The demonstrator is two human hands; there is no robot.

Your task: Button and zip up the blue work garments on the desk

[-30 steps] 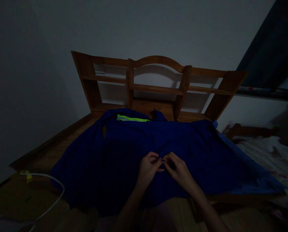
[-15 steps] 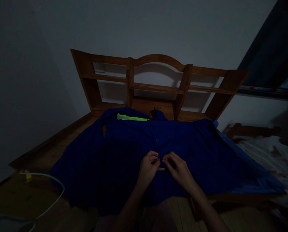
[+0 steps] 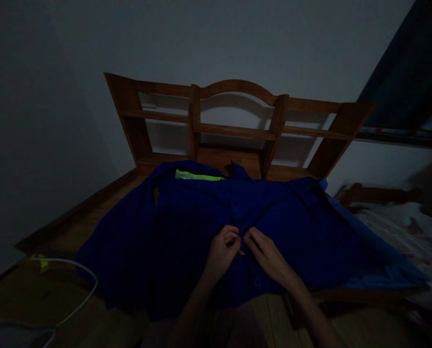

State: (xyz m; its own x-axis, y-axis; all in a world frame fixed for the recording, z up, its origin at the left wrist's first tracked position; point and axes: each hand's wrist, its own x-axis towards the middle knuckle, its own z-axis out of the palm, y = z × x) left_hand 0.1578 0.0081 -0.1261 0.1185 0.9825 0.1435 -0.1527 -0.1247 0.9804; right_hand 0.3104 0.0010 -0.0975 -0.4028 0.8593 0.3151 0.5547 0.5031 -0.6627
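A dark blue work jacket (image 3: 186, 227) lies spread out before me, with a yellow-green reflective strip (image 3: 197, 175) near its far edge. My left hand (image 3: 223, 249) is closed in a pinch on the jacket's front edge. Close by on the right, my right hand (image 3: 266, 251) has its fingers pressed together on the same edge, the fingertips a small gap from the left ones. One button (image 3: 236, 210) shows just beyond the hands and a lower button (image 3: 258, 282) nearer me. Whatever small part lies between the fingertips is hidden in the dim light.
A wooden shelf unit (image 3: 233, 128) with an arched top stands against the wall behind the jacket. A white cable (image 3: 88, 270) curves over the left side near a small yellow item (image 3: 43, 264). Pale crumpled bedding (image 3: 400, 224) lies at the right.
My right hand's fingers have drawn together and flattened against the jacket; its thumb-and-finger loop has closed. The lower button has come into clearer view. My left hand has barely moved.
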